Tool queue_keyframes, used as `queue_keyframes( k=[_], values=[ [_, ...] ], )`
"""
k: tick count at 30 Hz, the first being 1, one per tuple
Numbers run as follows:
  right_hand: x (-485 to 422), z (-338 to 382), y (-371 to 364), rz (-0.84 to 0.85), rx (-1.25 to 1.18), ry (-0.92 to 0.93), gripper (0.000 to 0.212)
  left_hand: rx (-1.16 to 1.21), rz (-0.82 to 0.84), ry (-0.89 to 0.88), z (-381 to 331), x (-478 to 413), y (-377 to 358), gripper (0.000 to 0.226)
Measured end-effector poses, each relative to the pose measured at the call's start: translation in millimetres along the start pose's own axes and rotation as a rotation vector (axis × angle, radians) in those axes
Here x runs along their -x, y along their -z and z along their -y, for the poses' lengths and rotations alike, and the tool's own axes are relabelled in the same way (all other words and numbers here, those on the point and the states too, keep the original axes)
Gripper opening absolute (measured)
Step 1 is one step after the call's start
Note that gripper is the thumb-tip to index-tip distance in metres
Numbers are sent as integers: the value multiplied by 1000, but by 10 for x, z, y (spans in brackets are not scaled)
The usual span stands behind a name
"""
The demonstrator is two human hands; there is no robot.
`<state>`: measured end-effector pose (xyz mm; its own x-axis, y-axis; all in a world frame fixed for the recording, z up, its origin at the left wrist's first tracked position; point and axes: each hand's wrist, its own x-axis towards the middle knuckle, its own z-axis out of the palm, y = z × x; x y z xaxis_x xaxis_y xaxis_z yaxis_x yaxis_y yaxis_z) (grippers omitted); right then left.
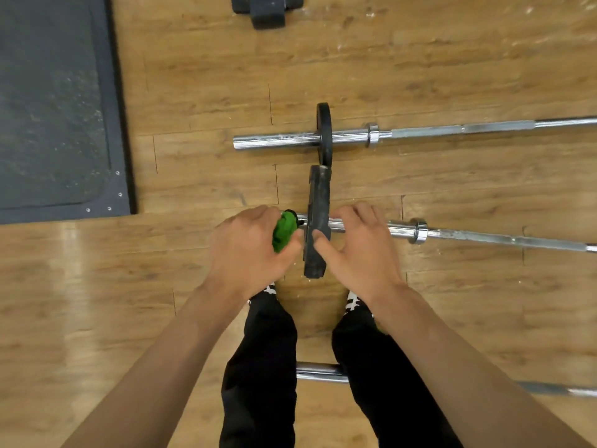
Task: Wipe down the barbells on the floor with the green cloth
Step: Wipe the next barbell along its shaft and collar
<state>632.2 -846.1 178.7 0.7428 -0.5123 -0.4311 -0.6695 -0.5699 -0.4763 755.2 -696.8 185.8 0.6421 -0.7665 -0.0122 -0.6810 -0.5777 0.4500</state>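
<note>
Three chrome barbells lie across the wooden floor. The far barbell (pixel 420 132) carries a round black plate (pixel 324 134). The middle barbell (pixel 484 237) carries a black plate (pixel 317 218) seen edge-on. My left hand (pixel 252 250) grips the bunched green cloth (pixel 282 232) at the left end of the middle bar's sleeve, just left of that plate. My right hand (pixel 358 250) rests on the sleeve right of the plate, thumb against the plate's edge. The near barbell (pixel 319 371) lies under my legs, mostly hidden.
A dark rubber mat (pixel 55 105) covers the floor at the left. Black weights (pixel 268 9) sit at the top edge. My black-trousered legs (pixel 258 367) and shoes stand between the middle and near bars. Bare wooden floor lies at the lower left.
</note>
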Motion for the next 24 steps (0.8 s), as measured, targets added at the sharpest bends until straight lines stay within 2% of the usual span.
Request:
queue_keyframes(
  k=[4, 9, 17, 20, 24],
  values=[
    [-35, -302, -299, 44, 38, 71, 50, -33, 7, -28, 140, 172, -390, 36],
    [-133, -582, -682, 150, 115, 112, 62, -12, 5, -45, 382, 338, -889, 32],
    [-514, -771, -1179, -51, 122, 239, 69, -15, -61, 28, 821, 278, -1472, 37],
    [-775, -825, -1431, -86, 162, 296, 69, 53, -64, 121, 997, 201, -1742, 38],
    [-934, -945, -1625, -158, 160, 364, 65, 135, -54, 65, 1205, 63, -2145, 30]
  ],
)
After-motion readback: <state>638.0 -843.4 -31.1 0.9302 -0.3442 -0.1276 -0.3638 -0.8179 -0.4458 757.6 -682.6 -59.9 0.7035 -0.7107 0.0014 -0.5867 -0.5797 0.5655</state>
